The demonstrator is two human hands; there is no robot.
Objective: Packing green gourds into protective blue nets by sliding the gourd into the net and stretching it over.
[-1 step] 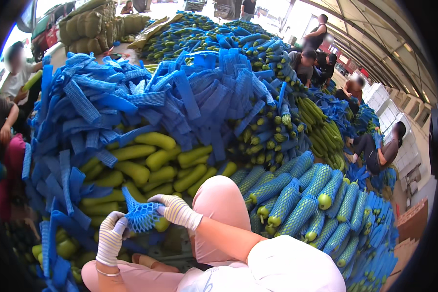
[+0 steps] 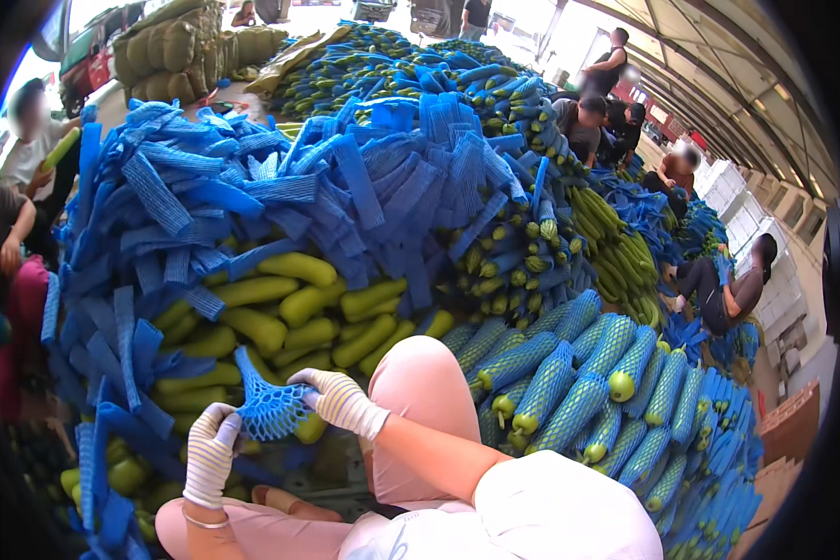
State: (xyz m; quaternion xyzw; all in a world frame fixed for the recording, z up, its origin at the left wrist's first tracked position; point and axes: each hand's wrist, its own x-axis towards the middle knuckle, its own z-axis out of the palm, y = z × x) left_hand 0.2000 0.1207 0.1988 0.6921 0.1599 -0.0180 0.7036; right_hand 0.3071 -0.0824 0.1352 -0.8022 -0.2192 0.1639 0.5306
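A blue foam net sleeve (image 2: 273,408) is stretched between my two striped-gloved hands, its mesh spread wide at the lower end and its narrow tail pointing up. My left hand (image 2: 211,455) pinches the sleeve's left edge. My right hand (image 2: 342,401) grips the opposite edge, its fingertips partly hidden by the mesh. Just beyond the sleeve lies a heap of bare long green gourds (image 2: 252,329). One pale green gourd end (image 2: 310,429) shows right below the sleeve, next to my right hand.
Flat blue net sleeves (image 2: 345,187) are piled behind the bare gourds. Netted gourds (image 2: 569,411) lie stacked at my right, beside my bent knee (image 2: 425,383). Several people sit or stand around the heaps, one (image 2: 742,280) at the right. Bulky sacks (image 2: 163,51) stand at the far left.
The net sleeve's mesh looks slightly more spread, and its tail leans a little differently. My left hand has shifted slightly. All else looks the same.
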